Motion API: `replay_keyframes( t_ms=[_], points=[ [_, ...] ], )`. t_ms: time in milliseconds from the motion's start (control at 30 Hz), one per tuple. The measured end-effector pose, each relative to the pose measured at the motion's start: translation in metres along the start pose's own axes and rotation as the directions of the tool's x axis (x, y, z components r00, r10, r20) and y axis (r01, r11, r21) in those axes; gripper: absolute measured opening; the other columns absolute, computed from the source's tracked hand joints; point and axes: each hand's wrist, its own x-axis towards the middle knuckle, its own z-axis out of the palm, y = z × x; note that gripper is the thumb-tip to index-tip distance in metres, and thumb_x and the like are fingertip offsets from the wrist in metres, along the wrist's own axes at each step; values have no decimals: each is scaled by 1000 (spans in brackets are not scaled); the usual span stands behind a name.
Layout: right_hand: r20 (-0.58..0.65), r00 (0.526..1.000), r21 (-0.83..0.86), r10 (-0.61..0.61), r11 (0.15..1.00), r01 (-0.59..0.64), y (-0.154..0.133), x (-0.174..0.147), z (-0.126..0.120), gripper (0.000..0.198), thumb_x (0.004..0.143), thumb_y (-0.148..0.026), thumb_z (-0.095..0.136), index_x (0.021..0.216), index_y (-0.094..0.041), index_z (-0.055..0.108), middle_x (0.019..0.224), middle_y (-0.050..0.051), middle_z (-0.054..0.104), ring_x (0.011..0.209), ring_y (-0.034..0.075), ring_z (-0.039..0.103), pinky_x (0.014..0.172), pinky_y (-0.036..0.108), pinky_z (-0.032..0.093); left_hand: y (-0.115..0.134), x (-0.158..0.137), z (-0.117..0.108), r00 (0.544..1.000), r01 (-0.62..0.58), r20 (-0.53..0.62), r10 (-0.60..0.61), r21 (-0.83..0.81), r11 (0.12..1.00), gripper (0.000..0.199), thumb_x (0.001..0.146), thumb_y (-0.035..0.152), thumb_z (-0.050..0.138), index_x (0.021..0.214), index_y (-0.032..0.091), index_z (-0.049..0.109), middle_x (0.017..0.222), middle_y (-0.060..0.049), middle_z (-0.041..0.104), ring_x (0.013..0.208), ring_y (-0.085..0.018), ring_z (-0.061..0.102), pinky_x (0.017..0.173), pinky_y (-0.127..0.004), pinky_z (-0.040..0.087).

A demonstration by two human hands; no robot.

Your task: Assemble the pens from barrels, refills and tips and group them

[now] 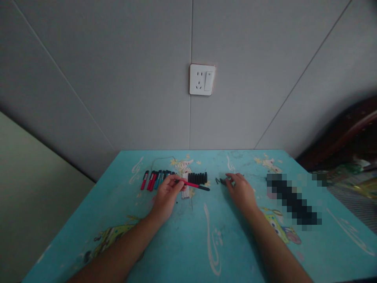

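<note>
My left hand (169,192) is closed around a red pen (193,184). The pen points right, with its black end out past my fingers. Over on the right, my right hand (240,188) bends its thumb and fingers together at a small group of tiny black pieces (222,181); whether a piece is between the fingertips is hidden. A row of black tubes (198,178) lies between the two hands. Thin white sticks (185,193) lie just behind and below the pen. Left of my left hand are several red pens (151,181) and blue pens (159,181) with dark ends, some partly covered by the hand.
All of this rests on a light blue table (188,243) printed with cartoon figures. Its back edge meets a grey panelled wall (147,78) with a white socket (202,79). A long dark blurred-out object (294,202) lies on the right side.
</note>
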Motion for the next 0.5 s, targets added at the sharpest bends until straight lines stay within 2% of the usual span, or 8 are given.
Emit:
replay_keyframes(
  t_ms=[133, 300, 400, 500],
  points=[
    [45, 998, -120, 53, 992, -47, 7, -1, 5, 26, 91, -26, 51, 112, -22, 64, 100, 9, 63, 80, 20, 64, 72, 30, 45, -2, 1, 1, 1000, 28, -3, -28, -79, 996, 23, 79, 26, 71, 96, 17, 57, 95, -3, 68, 84, -13, 65, 80, -27, 54],
    [57, 996, -125, 65, 990, -58, 6, -1, 5, 22, 91, -25, 49, 104, -22, 67, 101, 8, 65, 85, 21, 64, 76, 30, 44, -2, 2, -1, 999, 47, 10, -46, -143, 989, 22, 79, 23, 71, 94, 17, 58, 94, -4, 67, 83, -12, 65, 80, -26, 53],
    [6, 998, -27, 58, 998, -58, 3, 1, 1, 20, 92, -28, 50, 97, -20, 67, 98, 8, 66, 83, 21, 64, 76, 32, 45, -3, 2, -1, 999, 50, 13, -49, -143, 989, 21, 79, 23, 71, 94, 17, 58, 94, -4, 67, 83, -12, 65, 81, -27, 52],
    [6, 997, 249, 77, 965, -76, -8, 0, -3, 23, 90, -36, 54, 97, -18, 67, 89, 7, 68, 73, 19, 63, 70, 31, 47, -5, 2, -1, 999, 45, 7, -44, -153, 987, 21, 78, 23, 72, 93, 17, 58, 94, -4, 67, 87, -13, 65, 85, -29, 52]
  ],
)
